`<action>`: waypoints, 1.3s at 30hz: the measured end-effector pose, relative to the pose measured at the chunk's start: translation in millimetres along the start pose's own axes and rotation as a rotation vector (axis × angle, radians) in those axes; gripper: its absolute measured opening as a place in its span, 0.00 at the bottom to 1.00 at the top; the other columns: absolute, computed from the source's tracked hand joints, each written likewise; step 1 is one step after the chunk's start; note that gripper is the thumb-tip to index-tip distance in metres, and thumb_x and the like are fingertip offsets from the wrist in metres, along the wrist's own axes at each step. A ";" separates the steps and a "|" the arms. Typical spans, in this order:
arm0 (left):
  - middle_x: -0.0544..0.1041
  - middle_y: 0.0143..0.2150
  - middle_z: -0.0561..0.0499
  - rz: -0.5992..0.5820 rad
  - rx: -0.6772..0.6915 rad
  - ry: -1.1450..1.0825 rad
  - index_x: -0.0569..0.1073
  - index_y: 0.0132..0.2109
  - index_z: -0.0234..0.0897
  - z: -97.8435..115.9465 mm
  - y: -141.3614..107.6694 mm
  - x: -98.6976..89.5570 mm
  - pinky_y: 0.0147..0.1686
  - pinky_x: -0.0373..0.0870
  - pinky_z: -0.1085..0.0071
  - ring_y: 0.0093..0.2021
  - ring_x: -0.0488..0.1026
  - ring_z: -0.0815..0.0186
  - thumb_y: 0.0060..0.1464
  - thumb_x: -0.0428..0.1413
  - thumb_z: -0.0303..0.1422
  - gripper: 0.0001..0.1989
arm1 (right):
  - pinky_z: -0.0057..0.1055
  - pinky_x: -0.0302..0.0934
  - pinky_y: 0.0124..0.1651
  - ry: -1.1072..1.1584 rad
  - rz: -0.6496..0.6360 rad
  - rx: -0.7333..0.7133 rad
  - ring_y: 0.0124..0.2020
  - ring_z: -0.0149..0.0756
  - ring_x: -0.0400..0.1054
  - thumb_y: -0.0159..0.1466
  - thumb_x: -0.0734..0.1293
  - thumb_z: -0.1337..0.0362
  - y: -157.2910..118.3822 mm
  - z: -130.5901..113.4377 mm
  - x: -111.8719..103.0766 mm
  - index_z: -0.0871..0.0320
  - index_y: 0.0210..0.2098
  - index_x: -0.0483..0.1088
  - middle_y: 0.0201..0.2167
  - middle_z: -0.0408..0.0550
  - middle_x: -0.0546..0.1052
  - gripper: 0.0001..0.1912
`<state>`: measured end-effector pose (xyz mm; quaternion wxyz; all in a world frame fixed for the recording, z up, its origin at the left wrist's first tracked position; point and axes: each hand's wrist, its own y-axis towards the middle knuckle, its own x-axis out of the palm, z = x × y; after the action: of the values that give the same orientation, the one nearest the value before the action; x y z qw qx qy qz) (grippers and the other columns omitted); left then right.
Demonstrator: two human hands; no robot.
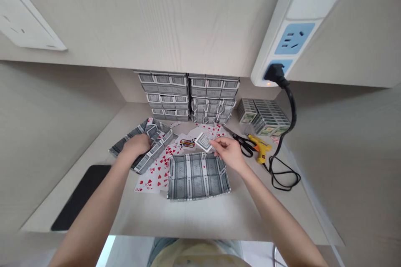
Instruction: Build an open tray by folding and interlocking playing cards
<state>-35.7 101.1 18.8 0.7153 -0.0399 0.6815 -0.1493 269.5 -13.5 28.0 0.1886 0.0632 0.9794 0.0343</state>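
Between the thumb and fingers of my right hand (pixel 228 149) is a playing card (pixel 203 142), its patterned grey back facing up. Below that card sits an open box made of playing cards (pixel 198 177), at the middle of the desk. My left hand (pixel 138 145) reaches into a second card box (pixel 161 152) at the left; its fingers are hidden inside, so what they hold does not show. Loose playing cards (pixel 158 173), mostly red hearts, lie face up between and behind the two boxes. A face card (pixel 187 143) is among them.
Stacked card boxes (pixel 167 87) stand against the back wall. Packs of cards (pixel 266 114) sit at the back right. Black scissors (pixel 246 144) and a yellow glue gun (pixel 260 147) with a looping black cord lie to the right. A black mat (pixel 81 196) is at the left; a power strip (pixel 294 29) hangs above.
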 end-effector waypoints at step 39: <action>0.77 0.31 0.51 0.178 0.648 -0.296 0.76 0.35 0.40 159.5 -49.8 11.0 0.33 0.64 0.73 0.31 0.72 0.66 0.51 0.49 0.34 0.10 | 0.29 0.60 0.41 -0.498 -0.154 -0.450 0.37 0.33 0.68 0.59 0.60 0.70 -1.2 -2.1 -43.2 0.55 0.37 0.72 0.35 0.47 0.75 0.10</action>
<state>114.0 27.4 32.0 0.7919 0.2271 0.4887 -0.2872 308.4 -20.6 45.6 0.4332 -0.0476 0.8730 0.2188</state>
